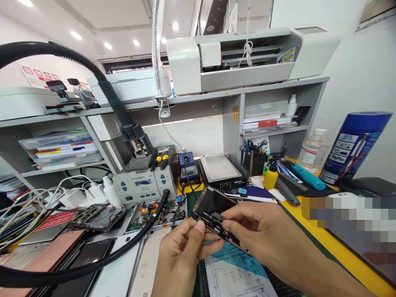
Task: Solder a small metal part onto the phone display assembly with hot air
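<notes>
An opened smartphone (pixel 216 202), its dark inside showing, is tilted over the bench in front of me. My left hand (pixel 188 243) grips its near edge, with the thumb on top and the fingers curled underneath. My right hand (pixel 262 231) is closed in a pinch over the inside of the phone. Between its thumb and forefinger is a small dark phone part (pixel 215 218); whether that part is loose or attached I cannot tell. Below the hands lies a printed sheet (pixel 235 276) with phone outlines on it.
Phones (pixel 120 255) lie in rows on the left, beside a tray of circuit boards (pixel 154 212). A black hose (pixel 123 247) arches across them. Behind are a hot-air station (pixel 145 185) and a heating plate (pixel 221 168). A yellow bottle (pixel 271 177) and blue can (pixel 352 148) stand right.
</notes>
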`<state>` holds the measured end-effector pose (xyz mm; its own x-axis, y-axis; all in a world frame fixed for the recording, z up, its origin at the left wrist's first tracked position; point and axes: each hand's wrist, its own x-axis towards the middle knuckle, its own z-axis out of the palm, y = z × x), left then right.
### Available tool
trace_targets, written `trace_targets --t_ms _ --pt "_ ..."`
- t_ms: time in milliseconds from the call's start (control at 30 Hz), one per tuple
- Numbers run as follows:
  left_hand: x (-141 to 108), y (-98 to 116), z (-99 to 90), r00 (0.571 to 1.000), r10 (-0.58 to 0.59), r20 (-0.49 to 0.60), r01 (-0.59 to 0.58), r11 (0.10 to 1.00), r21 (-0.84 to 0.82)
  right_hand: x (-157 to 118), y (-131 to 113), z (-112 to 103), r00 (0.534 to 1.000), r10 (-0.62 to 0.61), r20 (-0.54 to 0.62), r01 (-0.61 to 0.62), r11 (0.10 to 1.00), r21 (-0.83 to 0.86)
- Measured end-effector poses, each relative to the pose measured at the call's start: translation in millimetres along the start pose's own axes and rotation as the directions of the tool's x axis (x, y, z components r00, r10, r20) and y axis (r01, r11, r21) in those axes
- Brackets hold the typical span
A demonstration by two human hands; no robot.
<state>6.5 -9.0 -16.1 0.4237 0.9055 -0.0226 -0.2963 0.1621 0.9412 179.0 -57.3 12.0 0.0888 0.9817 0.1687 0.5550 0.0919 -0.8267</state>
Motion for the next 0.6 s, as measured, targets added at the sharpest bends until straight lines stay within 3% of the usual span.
trace_targets --t_ms 600 --pt "-3.2 -2.3 0.9 0.997 0.072 -0.007 -0.072 0.997 0.025 -3.0 3.0 8.9 0.990 -0.110 -0.090 0.106 0.993 -0.043"
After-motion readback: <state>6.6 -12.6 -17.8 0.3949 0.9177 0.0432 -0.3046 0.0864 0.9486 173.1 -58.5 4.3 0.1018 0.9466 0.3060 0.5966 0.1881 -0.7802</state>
